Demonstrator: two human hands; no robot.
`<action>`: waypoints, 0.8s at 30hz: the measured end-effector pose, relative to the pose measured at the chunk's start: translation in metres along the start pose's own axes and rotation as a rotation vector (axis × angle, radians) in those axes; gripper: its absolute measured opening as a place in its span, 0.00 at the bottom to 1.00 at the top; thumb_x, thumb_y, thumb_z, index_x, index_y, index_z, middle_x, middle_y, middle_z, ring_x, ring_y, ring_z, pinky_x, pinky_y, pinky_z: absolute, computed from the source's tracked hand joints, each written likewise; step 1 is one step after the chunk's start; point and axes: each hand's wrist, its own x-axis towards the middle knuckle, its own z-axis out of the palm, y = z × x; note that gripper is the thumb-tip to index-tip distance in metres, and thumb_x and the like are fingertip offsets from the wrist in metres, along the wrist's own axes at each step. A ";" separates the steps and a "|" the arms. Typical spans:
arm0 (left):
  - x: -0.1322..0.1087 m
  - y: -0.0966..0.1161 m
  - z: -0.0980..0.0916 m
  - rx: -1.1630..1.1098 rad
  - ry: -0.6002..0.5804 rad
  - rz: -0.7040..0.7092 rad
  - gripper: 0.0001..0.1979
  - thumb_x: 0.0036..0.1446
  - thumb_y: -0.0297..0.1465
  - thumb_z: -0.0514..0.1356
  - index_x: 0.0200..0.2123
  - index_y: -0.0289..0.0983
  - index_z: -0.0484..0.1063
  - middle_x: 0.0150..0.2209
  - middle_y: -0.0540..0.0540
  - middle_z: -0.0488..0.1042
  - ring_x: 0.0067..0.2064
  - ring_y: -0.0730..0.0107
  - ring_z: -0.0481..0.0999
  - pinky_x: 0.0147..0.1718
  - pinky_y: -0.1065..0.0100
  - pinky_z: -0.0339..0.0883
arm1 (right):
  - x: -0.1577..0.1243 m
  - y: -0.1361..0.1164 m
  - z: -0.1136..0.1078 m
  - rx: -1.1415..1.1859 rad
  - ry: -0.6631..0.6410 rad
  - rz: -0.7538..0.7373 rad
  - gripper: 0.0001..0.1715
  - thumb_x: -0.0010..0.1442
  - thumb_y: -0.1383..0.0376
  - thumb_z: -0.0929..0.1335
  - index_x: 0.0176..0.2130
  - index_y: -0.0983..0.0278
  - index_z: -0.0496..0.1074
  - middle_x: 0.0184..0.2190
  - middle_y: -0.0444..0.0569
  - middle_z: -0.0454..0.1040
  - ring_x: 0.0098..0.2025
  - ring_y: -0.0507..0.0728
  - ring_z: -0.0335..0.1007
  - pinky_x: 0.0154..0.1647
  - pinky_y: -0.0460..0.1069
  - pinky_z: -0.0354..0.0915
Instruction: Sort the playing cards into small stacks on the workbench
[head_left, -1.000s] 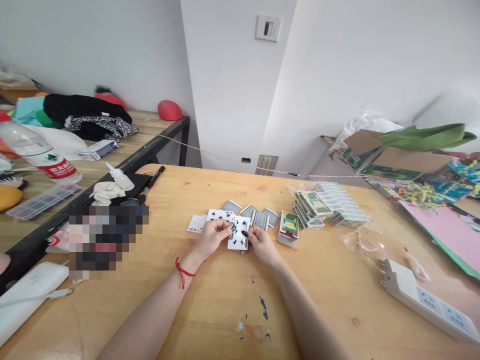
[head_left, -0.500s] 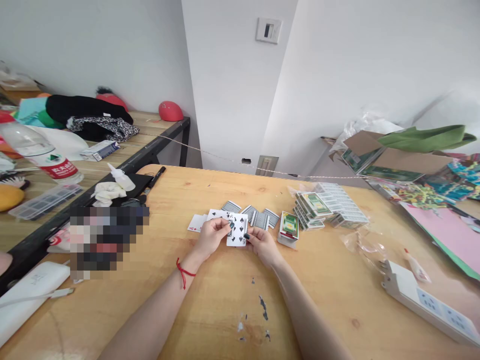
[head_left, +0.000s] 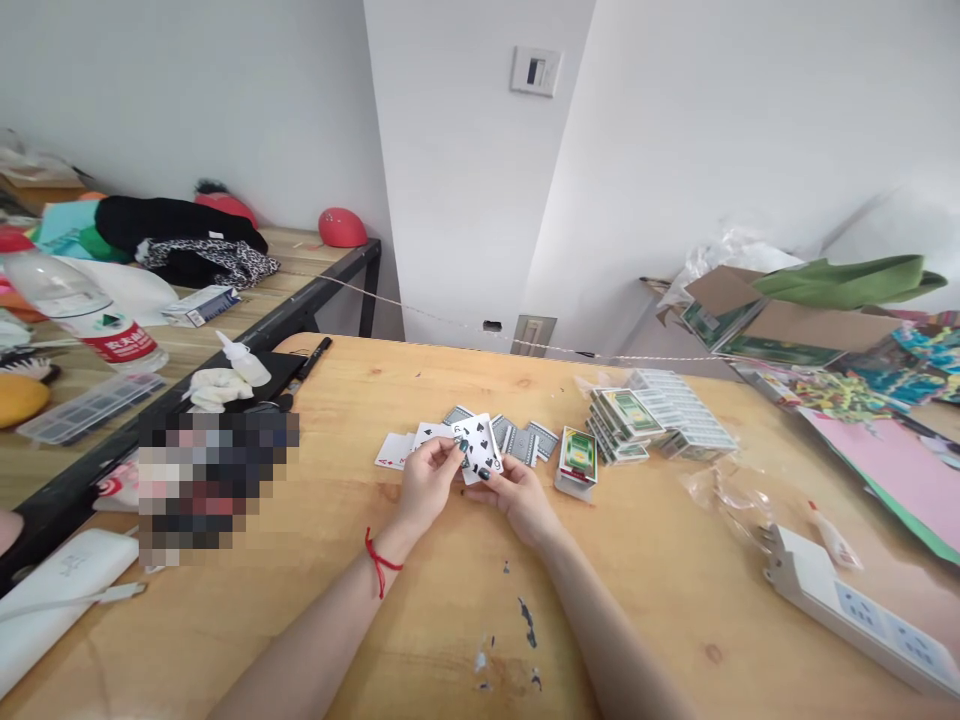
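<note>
Several playing cards (head_left: 478,438), spades facing me, are held low over the table between both hands. My left hand (head_left: 429,486) pinches them at the left side with thumb and finger. The thumb of my right hand (head_left: 519,498) presses the lower right corner. Left of these lie face-up cards, one of them a red ace (head_left: 391,451). Behind and to the right, patterned card backs (head_left: 520,446) lie spread on the wood. A green and yellow card box (head_left: 577,456) stands just right of my right hand. How many cards I hold cannot be made out.
Stacked card boxes (head_left: 626,412) sit at the right rear, beside clear plastic wrap (head_left: 727,492). A white power strip (head_left: 847,605) and a glue tube (head_left: 836,538) lie at right. On the left are a power bank (head_left: 67,600), a squeeze bottle (head_left: 246,362) and a water bottle (head_left: 90,310).
The held cards have tilted clockwise and shifted slightly up. Both hands have moved a little, the left one rightward and closer to the right. The other things stay in place.
</note>
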 end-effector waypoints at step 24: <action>0.002 -0.003 0.003 -0.154 -0.062 -0.144 0.13 0.47 0.37 0.60 0.33 0.33 0.72 0.28 0.48 0.71 0.27 0.73 0.68 0.22 0.74 0.64 | 0.007 0.001 -0.010 -0.065 0.107 -0.125 0.13 0.44 0.63 0.72 0.30 0.65 0.68 0.25 0.43 0.71 0.22 0.49 0.62 0.20 0.44 0.61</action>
